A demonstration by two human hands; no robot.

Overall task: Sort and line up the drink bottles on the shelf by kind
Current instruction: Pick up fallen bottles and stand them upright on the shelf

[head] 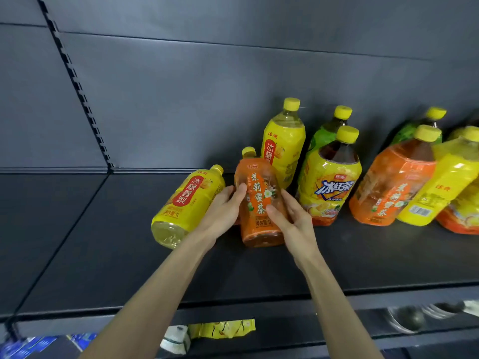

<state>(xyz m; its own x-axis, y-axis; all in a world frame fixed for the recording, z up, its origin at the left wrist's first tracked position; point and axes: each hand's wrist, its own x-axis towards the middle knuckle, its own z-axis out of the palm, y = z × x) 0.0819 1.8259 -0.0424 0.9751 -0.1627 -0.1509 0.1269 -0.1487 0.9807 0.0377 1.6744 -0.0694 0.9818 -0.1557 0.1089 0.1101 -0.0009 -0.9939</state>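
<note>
An orange-labelled jasmine tea bottle (259,203) stands on the dark shelf (103,242), held between both hands. My left hand (223,211) grips its left side and my right hand (290,216) grips its right side. A yellow pear-drink bottle (186,206) leans at its left. Behind stands an upright yellow pear-drink bottle (283,141). To the right are a green-labelled bottle (324,133), an iced black tea bottle (329,182), another orange jasmine tea bottle (391,185) and a tilted yellow bottle (445,182).
A second green bottle (414,128) and more bottles crowd the far right edge. The grey back panel (207,86) rises behind the shelf. Below the shelf lip lie yellow packets (223,329), blue packs (39,343) and round metal items (409,317).
</note>
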